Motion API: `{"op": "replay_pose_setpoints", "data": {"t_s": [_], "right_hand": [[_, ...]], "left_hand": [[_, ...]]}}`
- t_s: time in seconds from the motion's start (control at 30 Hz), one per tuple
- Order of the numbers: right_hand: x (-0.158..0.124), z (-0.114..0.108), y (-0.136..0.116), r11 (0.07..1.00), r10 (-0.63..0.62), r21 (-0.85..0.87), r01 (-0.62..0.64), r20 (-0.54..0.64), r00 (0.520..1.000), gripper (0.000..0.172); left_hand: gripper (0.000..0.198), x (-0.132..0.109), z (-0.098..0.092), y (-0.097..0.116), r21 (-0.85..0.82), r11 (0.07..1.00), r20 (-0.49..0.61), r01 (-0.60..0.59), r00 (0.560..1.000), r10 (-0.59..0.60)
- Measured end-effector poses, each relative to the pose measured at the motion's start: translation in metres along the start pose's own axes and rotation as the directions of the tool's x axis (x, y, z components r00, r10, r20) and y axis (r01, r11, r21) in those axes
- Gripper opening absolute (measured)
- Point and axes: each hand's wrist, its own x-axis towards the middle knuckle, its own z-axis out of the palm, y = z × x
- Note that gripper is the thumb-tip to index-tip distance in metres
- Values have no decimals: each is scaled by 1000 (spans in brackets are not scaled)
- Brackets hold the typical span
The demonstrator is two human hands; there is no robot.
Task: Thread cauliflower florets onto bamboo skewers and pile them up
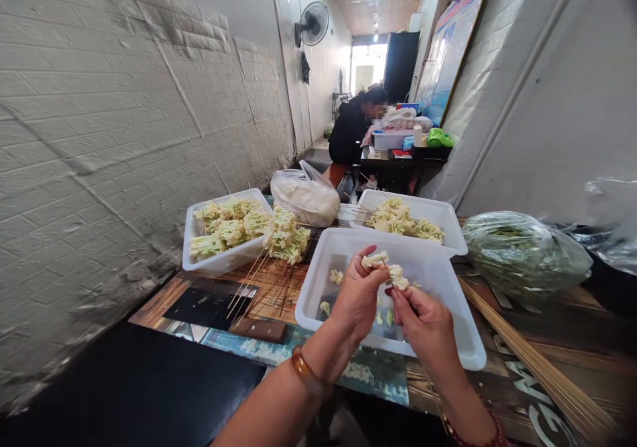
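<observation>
Above the near white plastic tub [318, 248], my left hand [355, 294] is closed around a pale cauliflower floret [374, 259]. My right hand [423, 311] pinches a second cauliflower floret [398, 276] close to the left fingertips. Whether a skewer runs between these pieces is too small to tell. A few loose cauliflower bits [337, 276] lie in the tub beneath my hands. Left of it, a bunch of skewered cauliflower [286, 235] rests with its thin sticks pointing toward me.
Another white tub [219, 264] at left holds cauliflower, as does one [442, 215] behind. A knife [209, 306] lies front left; bamboo skewers [542, 367] lie right. Bagged greens [527, 255] and a white bag [306, 198] stand nearby. A person [348, 128] sits farther back.
</observation>
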Motion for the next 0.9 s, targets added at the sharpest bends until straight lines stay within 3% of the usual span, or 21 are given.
{"op": "replay_pose_setpoints", "data": {"t_s": [0.13,0.4,0.9], "right_hand": [[0,0,2,999,23,48,-24,25,999,43],[0,0,2,998,23,58,-26,42,999,43],[-1,0,7,992,83,86,-91,84,993,44]], "left_hand": [[53,2,-6,8,53,998,44,24,999,-27],[30,11,-10,16,177,984,23,-9,1000,5],[21,12,-14,16,422,898,92,-122,992,91]]}}
